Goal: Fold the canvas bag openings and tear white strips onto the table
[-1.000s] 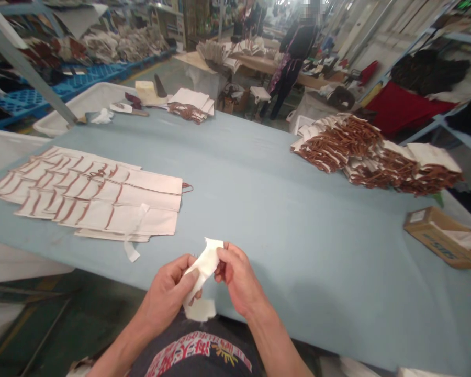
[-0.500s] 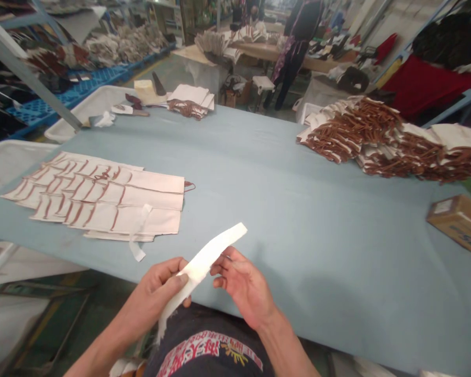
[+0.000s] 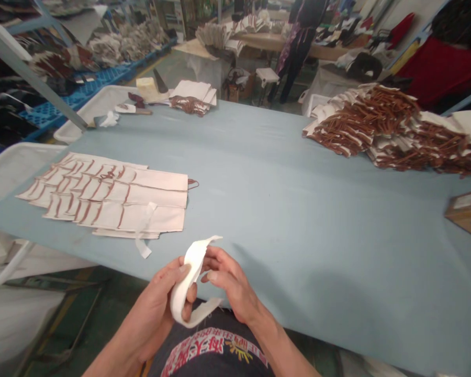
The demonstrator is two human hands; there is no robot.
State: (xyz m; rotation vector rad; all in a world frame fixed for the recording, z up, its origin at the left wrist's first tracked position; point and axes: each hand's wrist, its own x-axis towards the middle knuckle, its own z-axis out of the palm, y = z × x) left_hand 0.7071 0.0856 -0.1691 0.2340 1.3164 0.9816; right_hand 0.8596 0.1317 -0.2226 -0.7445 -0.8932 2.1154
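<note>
A long white strip (image 3: 196,253), of cloth or paper, is pinched between the thumb and fingers of my left hand (image 3: 171,288). It bends in a C shape, its lower end curling round below the fingers toward the right. My right hand (image 3: 233,285) is beside its upper part, fingers half curled and the thumb apart from them. Its fingertips are at the strip's edge, and whether they touch it is hard to see. To the left, overlapping rows of cream-coloured flat pieces with brown cords (image 3: 141,184) lie on the table, a second thin white strip (image 3: 144,230) across their near corner.
The blue-grey table (image 3: 282,209) stretches ahead. Piled cream pieces with brown cords (image 3: 361,123) stand at the back right, near a cardboard box (image 3: 469,213). A smaller stack (image 3: 192,98) is at the far left edge, by white bins (image 3: 98,104). Beyond stands a person (image 3: 298,47).
The white strip, nearly straight before, is now bent, its lower end swung round to the right. My right hand has moved slightly left, and its fingers have curled more. The view has shifted slightly.
</note>
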